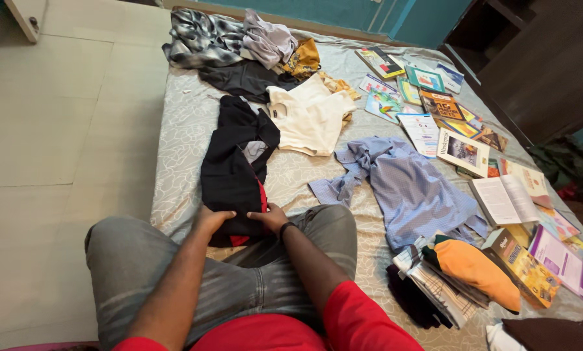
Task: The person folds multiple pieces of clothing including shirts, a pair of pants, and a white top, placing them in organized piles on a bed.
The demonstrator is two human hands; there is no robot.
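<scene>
I sit on a bed with my knees in grey jeans (174,260) raised. My left hand (212,220) and my right hand (270,217) both rest on the near end of a black garment (229,166) with a red lining, spread out in front of me. Their fingers press its edge; a dark band is on my right wrist. A white shirt (307,117) lies beyond it and a light blue shirt (405,185) lies to the right.
A pile of clothes (239,42) sits at the far end of the grey bedsheet (187,130). Several books and magazines (463,153) cover the right side. Folded clothes with an orange piece (473,266) lie near right. Tiled floor (57,130) is on the left.
</scene>
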